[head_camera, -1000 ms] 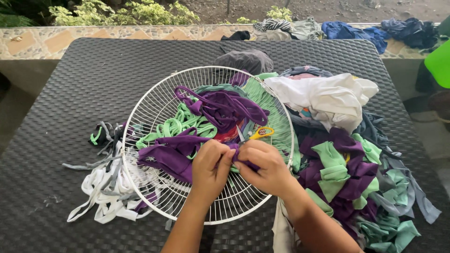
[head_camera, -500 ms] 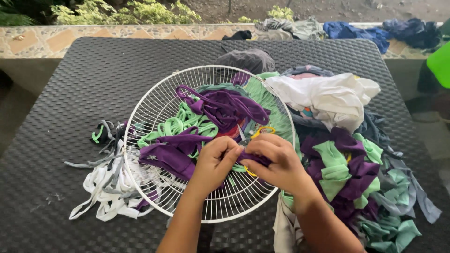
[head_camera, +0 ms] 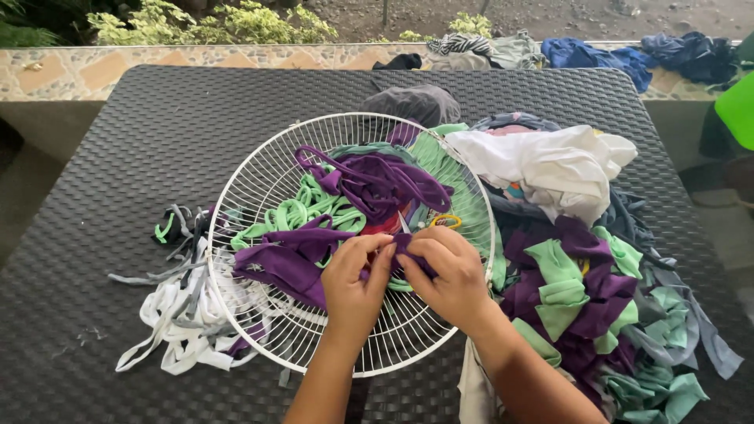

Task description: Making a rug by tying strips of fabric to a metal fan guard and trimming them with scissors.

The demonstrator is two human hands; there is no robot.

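Head view, centre of the frame: the left hand point(head_camera: 355, 281) and right hand point(head_camera: 448, 273) both pinch shut on a purple fabric strip point(head_camera: 292, 259) over the white wire fan guard point(head_camera: 259, 188). Only part of the guard carries purple and green strips point(head_camera: 302, 213); most wires look bare, so much weaving seems left. Yellow-handled scissors point(head_camera: 444, 221) lie just above the hands, white scraps point(head_camera: 169, 334) crowd lower left, and a cloth heap point(head_camera: 585, 290) presses in at right.

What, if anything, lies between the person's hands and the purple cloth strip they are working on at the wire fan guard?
Nothing visible. The left hand and right hand already pinch the purple cloth strip directly, above the wire fan guard.
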